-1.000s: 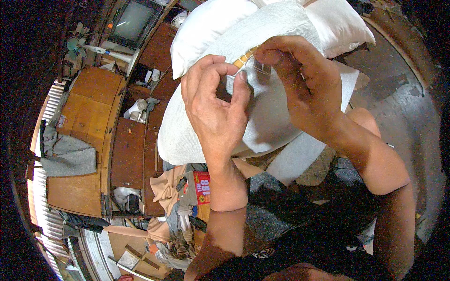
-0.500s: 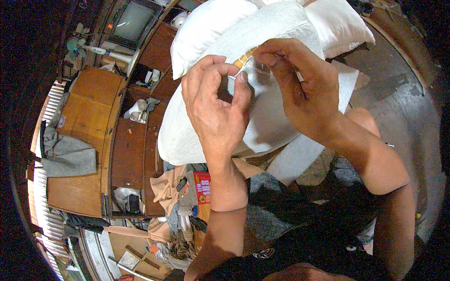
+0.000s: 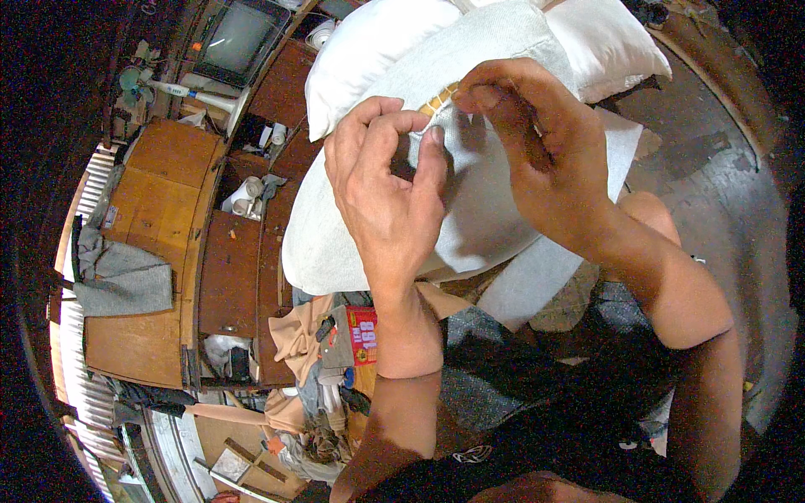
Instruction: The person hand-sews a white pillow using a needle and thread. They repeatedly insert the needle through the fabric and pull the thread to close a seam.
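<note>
White pillow (image 3: 495,210) pinched by both hands' fingers (image 3: 432,155), wooden cabinet (image 3: 151,251) left, clothes heap (image 3: 327,369) below

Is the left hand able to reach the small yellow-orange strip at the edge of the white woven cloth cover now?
Probably yes. The left hand already rests on the white woven cloth cover, its fingertips just beside the small yellow-orange strip. Only the right hand, pinching there, crowds the spot.

Only 1 view: a wide fisheye camera on the person's head looks steeply down, close over both hands (image 3: 470,168) and the white cushion (image 3: 470,210) on the lap. Straight edges of the wooden cabinet (image 3: 159,277) bend at the left; black corners ring the picture.
</note>
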Available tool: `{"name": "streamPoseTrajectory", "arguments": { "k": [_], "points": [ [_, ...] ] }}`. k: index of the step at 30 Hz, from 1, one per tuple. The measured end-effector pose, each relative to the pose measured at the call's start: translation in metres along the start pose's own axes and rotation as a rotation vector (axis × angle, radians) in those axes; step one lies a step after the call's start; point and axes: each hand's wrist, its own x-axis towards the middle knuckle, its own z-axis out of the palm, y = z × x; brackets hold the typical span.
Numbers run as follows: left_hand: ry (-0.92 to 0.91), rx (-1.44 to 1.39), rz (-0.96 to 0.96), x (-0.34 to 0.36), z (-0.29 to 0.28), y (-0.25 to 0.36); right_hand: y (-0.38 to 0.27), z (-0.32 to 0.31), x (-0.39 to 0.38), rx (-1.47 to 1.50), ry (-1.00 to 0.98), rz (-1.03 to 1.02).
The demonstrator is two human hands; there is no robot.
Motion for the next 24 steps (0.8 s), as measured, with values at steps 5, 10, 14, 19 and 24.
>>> {"name": "streamPoseTrajectory", "arguments": {
  "k": [5,10,14,19,24],
  "points": [
    [-0.006,-0.013,-0.021,0.001,-0.001,0.001,-0.007,-0.005,0.001,-0.101,-0.053,-0.024],
    [0.000,-0.019,-0.022,0.001,0.001,0.002,-0.002,-0.003,0.000,0.000,-0.028,-0.004],
    [0.012,-0.031,-0.035,0.000,0.000,0.004,-0.001,-0.002,0.000,0.066,-0.031,0.065],
    [0.009,-0.032,-0.049,-0.001,-0.001,0.007,-0.008,-0.001,0.005,0.108,-0.015,0.136],
    [0.023,-0.031,-0.025,-0.001,0.002,0.004,-0.004,-0.004,0.010,0.197,-0.033,0.204]
  ]
}}
